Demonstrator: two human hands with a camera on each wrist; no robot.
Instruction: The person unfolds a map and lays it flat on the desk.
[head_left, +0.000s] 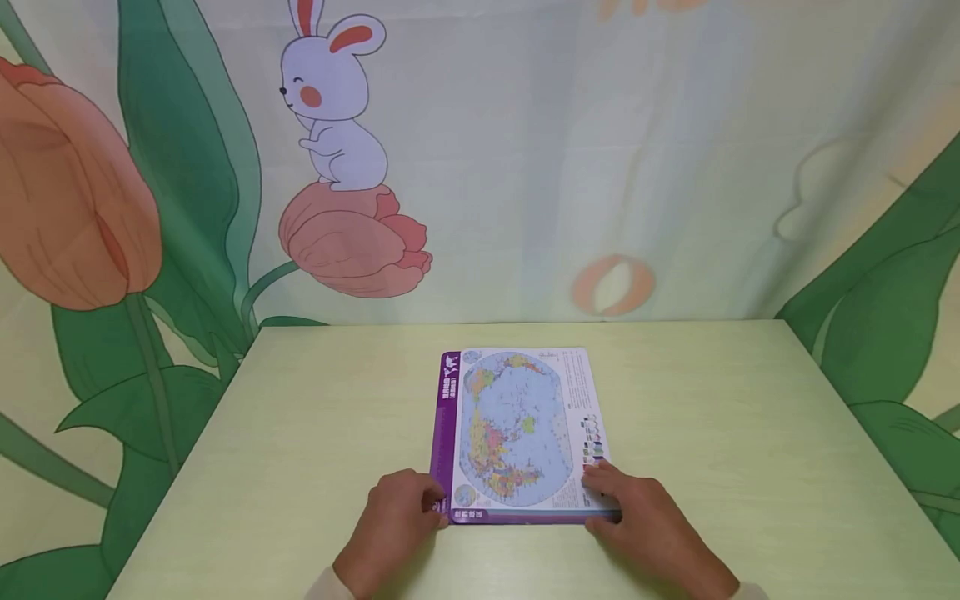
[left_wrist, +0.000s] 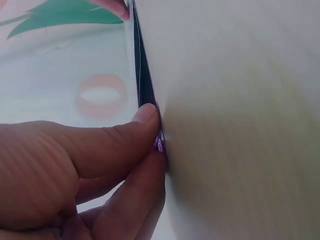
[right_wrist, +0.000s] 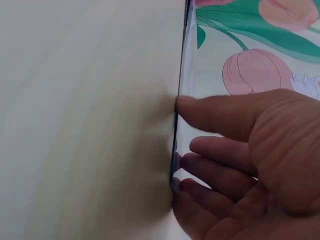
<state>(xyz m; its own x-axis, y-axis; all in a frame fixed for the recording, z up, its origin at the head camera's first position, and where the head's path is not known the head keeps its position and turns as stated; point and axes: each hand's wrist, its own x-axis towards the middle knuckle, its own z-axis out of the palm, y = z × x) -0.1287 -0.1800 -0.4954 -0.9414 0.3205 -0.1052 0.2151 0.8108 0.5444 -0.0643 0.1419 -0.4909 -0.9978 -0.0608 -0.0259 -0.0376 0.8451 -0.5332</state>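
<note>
A world map with a purple strip down its left side lies flat on the table, its print turned sideways. Blue and purple bands run along its near edge. My left hand grips the near left corner; in the left wrist view, the thumb and fingers close on the map's thin edge. On the near right corner, my right hand has its fingertips over the printed surface and its thumb at the near edge. Curled fingers of that hand meet the thin edge in the right wrist view.
The pale wood-grain table extends to both sides of the map. Behind it hangs a cloth backdrop printed with tulips, green leaves and a white rabbit.
</note>
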